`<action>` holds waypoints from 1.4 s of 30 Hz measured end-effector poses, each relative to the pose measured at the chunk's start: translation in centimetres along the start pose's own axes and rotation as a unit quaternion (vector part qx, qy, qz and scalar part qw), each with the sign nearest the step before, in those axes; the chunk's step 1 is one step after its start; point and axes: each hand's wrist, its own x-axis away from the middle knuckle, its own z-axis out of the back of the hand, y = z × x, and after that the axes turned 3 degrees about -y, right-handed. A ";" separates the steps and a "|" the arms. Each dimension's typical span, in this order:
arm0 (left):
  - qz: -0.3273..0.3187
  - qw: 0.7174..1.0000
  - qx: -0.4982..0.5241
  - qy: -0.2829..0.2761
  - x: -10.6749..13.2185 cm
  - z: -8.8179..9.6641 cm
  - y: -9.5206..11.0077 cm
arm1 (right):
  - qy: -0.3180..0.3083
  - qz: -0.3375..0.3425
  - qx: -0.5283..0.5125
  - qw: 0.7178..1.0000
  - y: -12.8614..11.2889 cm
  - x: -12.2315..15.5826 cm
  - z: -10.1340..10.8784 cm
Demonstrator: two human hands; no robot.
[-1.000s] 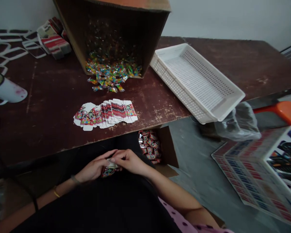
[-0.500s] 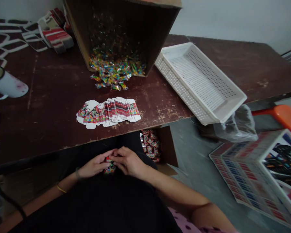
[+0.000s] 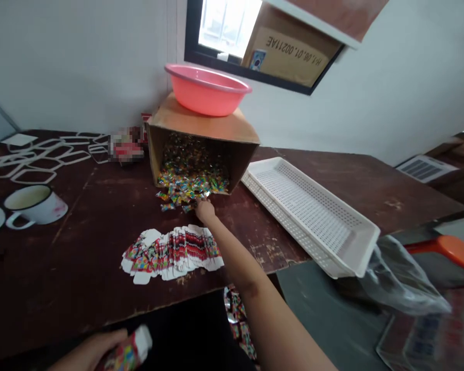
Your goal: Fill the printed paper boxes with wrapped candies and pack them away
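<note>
My left hand [image 3: 96, 350], blurred at the bottom edge, is closed around a small printed paper box [image 3: 126, 355] with a white flap at its upper end. My right hand [image 3: 204, 210] reaches across the table to the wrapped candies [image 3: 185, 188] spilling from a large cardboard box [image 3: 251, 149] lying on its side. Its fingers are curled at the front of the pile, on shiny candy wrappers; how many they grip is hidden. Between me and the pile, a fanned row of flat printed cartons [image 3: 174, 252] lies on the table, beside my right forearm.
A white perforated tray [image 3: 355, 257] overhangs the table's [image 3: 88, 268] right front edge. At left stands an enamel mug [image 3: 42, 208]. A pink basin [image 3: 204, 93] sits on the cardboard box. Below my right forearm are filled printed packs [image 3: 239, 319]; an orange stool [image 3: 454, 255] stands right.
My right hand has left the small box at my lap and moved forward to the candies. My left hand has moved left, still holding the box. The view has tilted up.
</note>
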 end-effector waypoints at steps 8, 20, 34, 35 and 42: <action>-0.105 0.962 0.249 0.042 -4.3 -0.2 7.2 | -0.028 0.012 -0.121 0.992 -0.1 8.6 -0.1; -0.152 0.973 0.173 -0.013 -6.1 -5.5 9.4 | -0.088 0.139 -0.345 0.924 -3.1 17.5 2.0; -0.141 0.977 0.158 0.027 -5.6 -5.5 7.8 | -0.108 0.221 -0.247 0.937 -4.8 20.6 -2.4; -0.143 0.975 0.168 0.035 -5.5 -5.3 7.8 | -0.096 0.241 -0.246 0.934 -4.8 20.8 -2.3; -0.105 0.965 0.233 0.064 -5.3 -4.6 7.8 | -0.053 0.246 -0.246 0.936 -4.4 22.2 -2.1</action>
